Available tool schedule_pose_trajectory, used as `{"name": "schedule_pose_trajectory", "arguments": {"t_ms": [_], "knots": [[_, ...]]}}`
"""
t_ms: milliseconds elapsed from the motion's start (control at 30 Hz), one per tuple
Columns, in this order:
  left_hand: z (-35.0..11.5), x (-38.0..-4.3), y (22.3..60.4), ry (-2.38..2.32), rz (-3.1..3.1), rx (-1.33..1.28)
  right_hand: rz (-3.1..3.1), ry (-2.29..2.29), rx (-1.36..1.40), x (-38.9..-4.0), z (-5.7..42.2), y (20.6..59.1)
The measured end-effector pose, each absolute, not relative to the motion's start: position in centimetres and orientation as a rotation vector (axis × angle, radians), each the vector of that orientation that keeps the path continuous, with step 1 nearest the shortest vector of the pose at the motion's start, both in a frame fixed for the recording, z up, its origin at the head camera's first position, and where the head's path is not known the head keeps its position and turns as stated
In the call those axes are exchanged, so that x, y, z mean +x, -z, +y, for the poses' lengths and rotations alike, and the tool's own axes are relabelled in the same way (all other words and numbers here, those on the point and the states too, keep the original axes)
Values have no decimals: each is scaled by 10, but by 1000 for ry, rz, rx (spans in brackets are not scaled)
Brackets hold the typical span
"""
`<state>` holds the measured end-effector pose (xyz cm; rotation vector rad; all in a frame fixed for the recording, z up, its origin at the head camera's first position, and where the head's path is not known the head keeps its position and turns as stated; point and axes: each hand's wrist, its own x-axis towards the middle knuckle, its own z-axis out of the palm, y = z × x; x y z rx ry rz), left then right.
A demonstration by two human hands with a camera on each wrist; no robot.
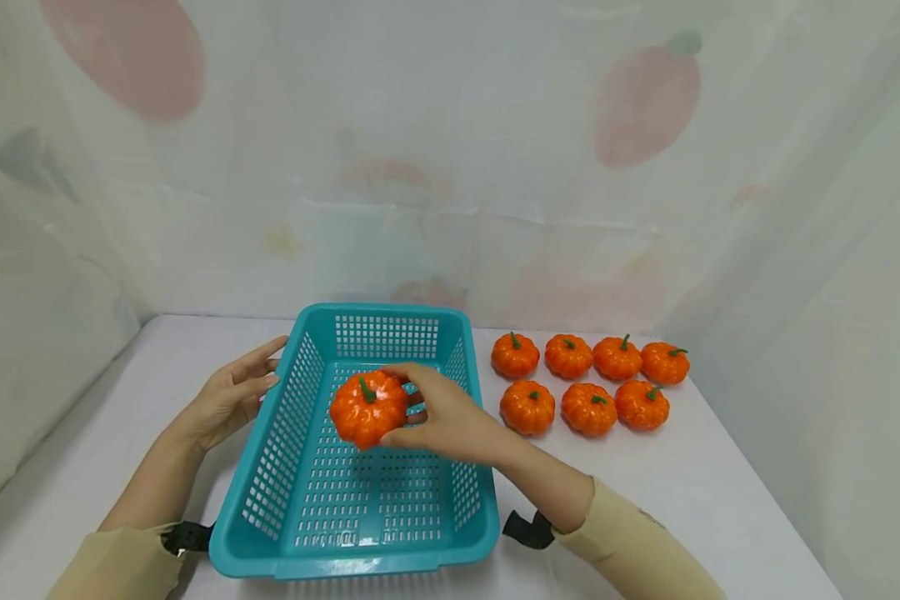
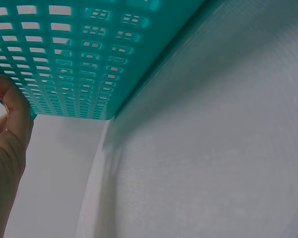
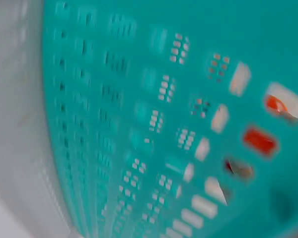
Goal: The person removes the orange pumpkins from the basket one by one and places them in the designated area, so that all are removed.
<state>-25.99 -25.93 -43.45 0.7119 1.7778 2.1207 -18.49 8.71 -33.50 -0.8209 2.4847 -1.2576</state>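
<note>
A teal plastic basket (image 1: 251,467) with slotted walls stands on the white table. Over its inside, my right hand (image 1: 438,417) holds a small orange pumpkin (image 1: 367,408) with a green stem, thumb and fingers around its right side. Through the basket wall (image 3: 139,99) in the right wrist view, a bit of the orange pumpkin (image 3: 260,141) shows. My left hand (image 1: 228,400) is at the basket's left rim, its fingers loosely bent against the outside. In the left wrist view this hand (image 2: 10,124) overlaps the slotted wall (image 2: 64,54).
Several more orange pumpkins stand in two rows right of the basket, among them a front one (image 1: 527,407) and a back one (image 1: 515,355). A pale printed curtain (image 1: 390,250) closes off the back and both sides of the table (image 1: 570,500).
</note>
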Motion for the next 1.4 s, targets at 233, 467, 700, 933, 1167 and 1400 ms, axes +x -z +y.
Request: {"name": "schedule_pose_trajectory", "arguments": {"t_ms": [233,467,700,933,1167,1400], "knots": [[-260,-259,435,-2120,1766,744,2552,1368,-703,-193,114,325],[-261,-257,438,-2094,1827,703,2609,1464,-565,-201,148,318],[-261,-258,439,-2113,1787,737,2675,1477,-355,-209,185,319],[-261,-258,438,-2099,1822,714,2771,1403,-196,-219,218,324],[-261,-257,439,-2105,1826,706,2722,1458,-38,-231,251,332],[-260,-258,438,-2073,1896,689,2754,1410,151,-233,284,336]]}}
